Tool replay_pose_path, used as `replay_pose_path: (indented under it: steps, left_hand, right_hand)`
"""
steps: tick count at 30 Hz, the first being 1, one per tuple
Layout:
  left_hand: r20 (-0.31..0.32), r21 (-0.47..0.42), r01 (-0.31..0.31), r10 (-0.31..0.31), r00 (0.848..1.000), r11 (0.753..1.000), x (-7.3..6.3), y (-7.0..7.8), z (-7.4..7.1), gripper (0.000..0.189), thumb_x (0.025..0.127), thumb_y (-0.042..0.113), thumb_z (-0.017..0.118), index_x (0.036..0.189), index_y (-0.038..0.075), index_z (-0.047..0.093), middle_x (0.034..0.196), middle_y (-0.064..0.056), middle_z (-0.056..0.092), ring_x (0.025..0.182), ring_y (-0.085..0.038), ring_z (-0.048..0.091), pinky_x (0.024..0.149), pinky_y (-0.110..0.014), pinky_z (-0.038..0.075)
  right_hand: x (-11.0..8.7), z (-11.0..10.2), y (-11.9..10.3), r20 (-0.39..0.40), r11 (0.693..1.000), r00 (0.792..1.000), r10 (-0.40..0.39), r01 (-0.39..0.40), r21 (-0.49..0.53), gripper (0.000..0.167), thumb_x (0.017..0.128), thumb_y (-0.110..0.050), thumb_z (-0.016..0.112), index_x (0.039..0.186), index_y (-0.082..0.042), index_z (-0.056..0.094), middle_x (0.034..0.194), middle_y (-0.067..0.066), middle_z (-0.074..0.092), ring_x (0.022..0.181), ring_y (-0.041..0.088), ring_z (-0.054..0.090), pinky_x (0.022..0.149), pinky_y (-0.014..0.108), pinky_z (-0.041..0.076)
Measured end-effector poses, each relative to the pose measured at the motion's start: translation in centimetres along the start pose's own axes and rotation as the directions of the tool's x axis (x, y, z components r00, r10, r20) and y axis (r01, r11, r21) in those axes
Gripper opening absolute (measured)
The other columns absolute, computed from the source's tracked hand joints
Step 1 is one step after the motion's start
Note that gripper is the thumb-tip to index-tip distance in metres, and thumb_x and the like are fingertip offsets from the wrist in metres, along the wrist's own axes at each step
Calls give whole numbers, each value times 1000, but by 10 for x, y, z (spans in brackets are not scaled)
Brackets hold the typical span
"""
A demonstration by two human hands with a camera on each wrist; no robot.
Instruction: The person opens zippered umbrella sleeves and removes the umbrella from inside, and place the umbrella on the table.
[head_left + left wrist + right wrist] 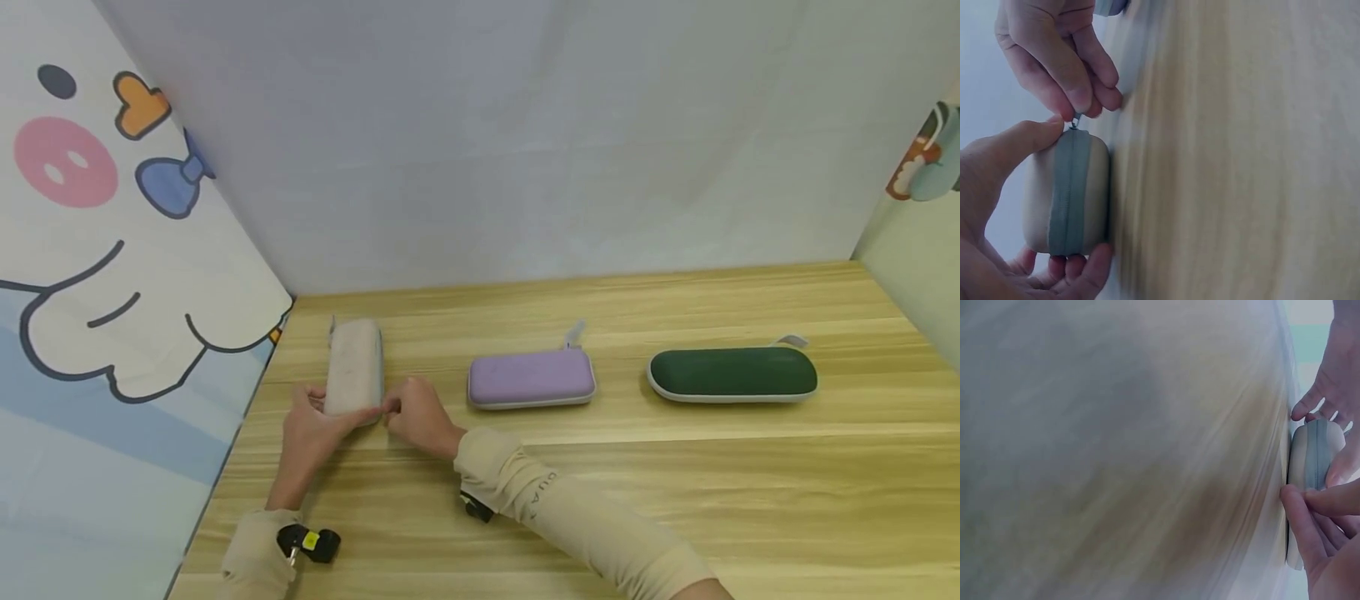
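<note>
A beige zip-up hard case (354, 367) lies on the table at the left, its long side pointing away from me. My left hand (311, 433) grips its near end, thumb on one side and fingers on the other. At the case's near right corner, my right hand (422, 415) pinches the small zipper pull (1077, 117). The left wrist view shows a blue-grey zipper band (1069, 187) running round the end of the case, its two halves together there. In the right wrist view the right fingers (1304, 519) cover part of the case's side.
To the right of the hands lies a purple zip case (531, 377) with a light pull tab. Farther right is a dark green oblong case (731, 372) with a grey rim. A pale cloth wall (562, 150) rises behind the wooden table (637, 500).
</note>
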State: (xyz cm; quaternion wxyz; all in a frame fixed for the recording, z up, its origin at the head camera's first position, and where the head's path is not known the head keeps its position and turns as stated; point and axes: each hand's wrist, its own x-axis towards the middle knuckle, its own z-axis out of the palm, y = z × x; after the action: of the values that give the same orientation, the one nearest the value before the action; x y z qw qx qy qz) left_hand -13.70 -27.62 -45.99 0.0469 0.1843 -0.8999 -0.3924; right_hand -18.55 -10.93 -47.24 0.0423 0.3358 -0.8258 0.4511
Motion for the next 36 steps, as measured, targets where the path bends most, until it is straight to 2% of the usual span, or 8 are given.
replay_pose_path:
  steps: [8, 11, 14, 17, 19, 22, 27, 36]
  left_hand:
    - [216, -3, -20, 21, 976, 1000, 4, 5, -22, 85, 79, 53, 70, 135, 1, 30, 122, -23, 45, 104, -32, 48, 77, -38, 43]
    - [298, -22, -167, 165, 940, 986, 13, 7, -36, 63, 87, 30, 69, 136, 5, 38, 136, -21, 37, 114, -36, 45, 80, -43, 46]
    - [376, -54, -403, 392, 840, 914, 25, 10, -46, 54, 82, -4, 64, 132, 7, 47, 143, -21, 30, 120, -42, 40, 76, -44, 49]
    - [436, -46, -638, 590, 680, 769, 37, 15, -49, 66, 69, -26, 46, 124, 7, 56, 143, -24, 31, 125, -46, 35, 63, -37, 46]
    - [458, 1, -739, 657, 599, 673, 44, 18, -49, 74, 61, -29, 35, 120, 8, 61, 141, -26, 34, 126, -48, 33, 63, -37, 41]
    - [493, 64, -801, 679, 544, 596, 51, 22, -46, 79, 56, -29, 31, 115, 10, 65, 138, -28, 37, 124, -50, 34, 72, -45, 36]
    - [529, 117, -792, 638, 560, 599, 55, 25, -43, 78, 52, -29, 33, 110, 9, 69, 134, -30, 39, 123, -50, 33, 88, -60, 27]
    - [559, 165, -744, 560, 612, 648, 58, 25, -41, 79, 51, -32, 38, 111, 11, 66, 136, -28, 36, 122, -51, 30, 87, -57, 33]
  right_hand:
    - [0, -2, -4, 16, 999, 999, 36, -36, 11, 19, 65, 15, 62, 67, -1, 73, 66, 6, 68, 58, 2, 51, 53, 10, 39]
    - [0, -1, -3, 9, 999, 999, 32, -32, 7, 18, 66, 14, 63, 66, -1, 72, 66, 5, 68, 58, 2, 51, 54, 10, 39]
    - [0, 0, 0, 6, 999, 999, 35, -35, -6, 17, 67, 13, 64, 66, -2, 73, 66, 4, 68, 59, 2, 51, 54, 10, 39]
    - [0, 0, 0, 11, 999, 999, 37, -37, -24, 17, 68, 13, 64, 67, -2, 73, 67, 4, 68, 60, 2, 52, 55, 10, 40]
    - [1, 0, 0, 17, 999, 999, 35, -34, -32, 18, 68, 13, 64, 67, -2, 73, 67, 4, 68, 60, 2, 53, 55, 10, 40]
    - [1, 0, -1, 30, 999, 999, 28, -27, -21, 19, 67, 14, 63, 68, -2, 74, 68, 5, 69, 60, 2, 53, 55, 10, 40]
    - [2, 1, -1, 32, 1000, 999, 14, -13, -22, 20, 67, 14, 63, 68, -3, 74, 67, 5, 69, 59, 1, 53, 54, 9, 40]
    - [1, 0, -2, 34, 1000, 999, 20, -19, -24, 22, 68, 15, 63, 69, -3, 75, 68, 4, 69, 58, 0, 52, 53, 9, 40]
